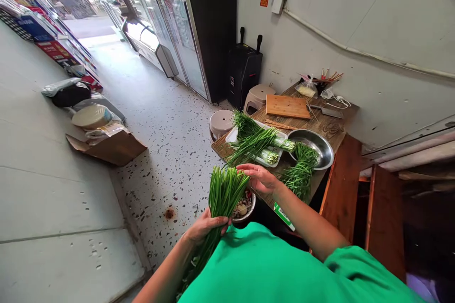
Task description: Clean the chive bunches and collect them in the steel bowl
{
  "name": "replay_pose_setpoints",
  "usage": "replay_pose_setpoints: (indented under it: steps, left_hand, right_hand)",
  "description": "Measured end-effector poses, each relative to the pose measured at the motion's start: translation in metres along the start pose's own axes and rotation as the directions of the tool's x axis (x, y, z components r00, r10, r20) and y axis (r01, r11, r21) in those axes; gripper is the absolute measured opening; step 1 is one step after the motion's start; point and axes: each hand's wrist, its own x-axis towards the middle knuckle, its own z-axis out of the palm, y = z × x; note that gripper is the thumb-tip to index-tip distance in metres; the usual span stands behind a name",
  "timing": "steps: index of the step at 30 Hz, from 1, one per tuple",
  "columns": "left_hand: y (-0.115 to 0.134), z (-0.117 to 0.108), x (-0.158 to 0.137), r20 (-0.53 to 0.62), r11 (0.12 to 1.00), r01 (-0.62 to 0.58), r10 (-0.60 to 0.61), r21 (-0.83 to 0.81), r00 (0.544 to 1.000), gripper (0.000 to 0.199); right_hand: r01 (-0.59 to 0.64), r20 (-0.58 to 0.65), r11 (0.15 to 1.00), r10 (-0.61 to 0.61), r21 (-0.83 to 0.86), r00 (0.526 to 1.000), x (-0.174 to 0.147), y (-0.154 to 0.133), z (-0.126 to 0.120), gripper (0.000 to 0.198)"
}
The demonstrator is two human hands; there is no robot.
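Note:
My left hand [209,225] is wrapped round a thick bunch of garlic chives [226,192], held upright with its lower part hanging beside my green shirt. At the top right of the bunch, the outstretched fingers of my right hand [259,178] touch the stem ends. Whether they pinch a stem is not clear. Just beyond, a white tray [232,136] on the wooden table carries more chives [254,139], their bundles wrapped at the pale ends. Loose chives [300,173] drape over the rim of a steel bowl [329,154]. Partly hidden below my right hand stands a bin with scraps [243,208].
On the table [334,128] lie a cutting board [287,106], a cleaver [329,111] and chopsticks [279,124]. Plastic stools [221,122] and a black speaker [244,75] stand behind. A wooden bench [343,180] is at right, a cardboard box [110,149] at left.

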Motion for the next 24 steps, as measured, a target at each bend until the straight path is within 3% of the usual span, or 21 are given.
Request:
replay_pose_setpoints:
  steps: [2, 4, 6, 7, 8, 10, 12, 14, 17, 19, 22, 24]
  left_hand:
    - [0.001, -0.003, -0.002, -0.011, 0.999, 0.006, -0.005, 0.052, 1.0, 0.031]
    - [0.001, -0.007, -0.004, -0.01, 0.996, 0.018, -0.017, 0.088, 1.0, 0.033]
    - [0.001, -0.008, -0.007, -0.009, 0.994, 0.024, -0.023, 0.107, 1.0, 0.034]
    - [0.0, -0.009, -0.008, -0.015, 0.993, 0.029, -0.027, 0.117, 1.0, 0.034]
    - [0.0, -0.009, -0.01, -0.028, 0.991, 0.033, -0.03, 0.131, 0.999, 0.034]
    - [-0.002, -0.01, -0.012, -0.049, 0.985, 0.051, -0.043, 0.165, 0.998, 0.032]
    - [-0.003, -0.01, -0.014, -0.035, 0.979, 0.054, -0.048, 0.198, 0.998, 0.03]
    - [-0.003, -0.011, -0.016, -0.003, 0.974, 0.044, -0.044, 0.224, 0.999, 0.028]
    - [0.0, -0.012, -0.02, 0.008, 0.962, 0.017, -0.02, 0.272, 1.0, 0.025]
    - [0.002, -0.013, -0.023, 0.025, 0.954, -0.006, -0.001, 0.299, 1.0, 0.024]
    - [0.002, -0.015, -0.027, 0.079, 0.955, -0.018, -0.006, 0.296, 0.997, 0.02]
    - [-0.002, -0.017, -0.028, 0.085, 0.968, -0.007, -0.015, 0.249, 0.996, 0.018]
  right_hand:
    - [0.054, -0.069, 0.975, -0.07, -0.215, 0.995, 0.003, -0.008, -0.006, 0.03]
    - [0.115, -0.178, 0.886, -0.215, -0.45, 0.96, 0.005, -0.015, -0.01, 0.026]
    - [0.158, -0.277, 0.758, -0.411, -0.632, 0.868, 0.003, -0.021, -0.008, 0.027]
    - [0.185, -0.267, 0.687, -0.495, -0.702, 0.827, 0.001, -0.023, -0.003, 0.029]
    - [0.227, -0.204, 0.607, -0.557, -0.761, 0.805, -0.003, -0.025, 0.004, 0.031]
    - [0.348, 0.037, 0.433, -0.581, -0.831, 0.813, -0.009, -0.027, 0.022, 0.033]
    - [0.461, 0.238, 0.362, -0.515, -0.81, 0.824, -0.012, -0.027, 0.039, 0.034]
    - [0.465, 0.222, 0.479, -0.479, -0.745, 0.849, -0.01, -0.03, 0.046, 0.025]
    - [0.386, -0.051, 0.716, -0.505, -0.582, 0.862, -0.003, -0.038, 0.04, 0.026]
    - [0.352, -0.101, 0.767, -0.473, -0.536, 0.875, -0.003, -0.042, 0.035, 0.025]
    - [0.329, -0.029, 0.785, -0.403, -0.524, 0.915, -0.011, -0.046, 0.036, 0.024]
    - [0.392, -0.105, 0.797, -0.487, -0.459, 0.867, -0.02, -0.056, 0.039, 0.024]
